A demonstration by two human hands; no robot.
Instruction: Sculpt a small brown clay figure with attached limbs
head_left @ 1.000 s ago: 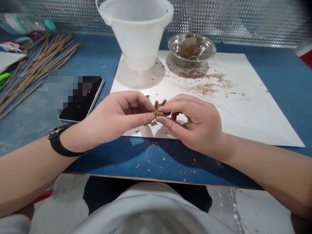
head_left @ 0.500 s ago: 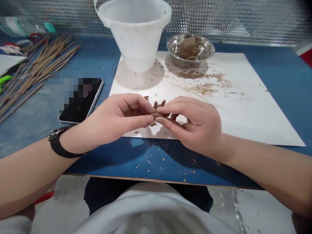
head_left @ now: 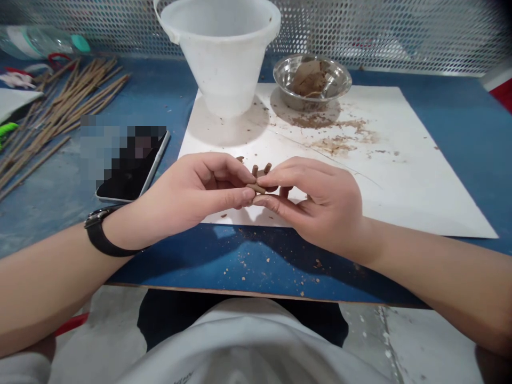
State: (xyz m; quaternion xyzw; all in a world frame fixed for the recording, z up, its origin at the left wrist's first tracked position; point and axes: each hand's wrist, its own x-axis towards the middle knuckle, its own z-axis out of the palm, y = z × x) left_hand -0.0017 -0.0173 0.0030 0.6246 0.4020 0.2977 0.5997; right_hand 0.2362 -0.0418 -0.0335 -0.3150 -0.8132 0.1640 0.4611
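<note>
Clay roll (head_left: 256, 188), small and brown, sits pinched between thumb and fingertips of the left hand (head_left: 192, 192) and right hand (head_left: 316, 205), each grip narrow on one end, just above the white sheet (head_left: 400, 176) near other rolled pieces (head_left: 262, 170), so crumbs land on paper.

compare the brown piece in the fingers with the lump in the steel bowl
The brown piece is a small short roll; the lump is far bigger and irregular. The piece is pinched by the left hand and right hand; the lump sits untouched in the steel bowl. Both are dull brown.
</note>
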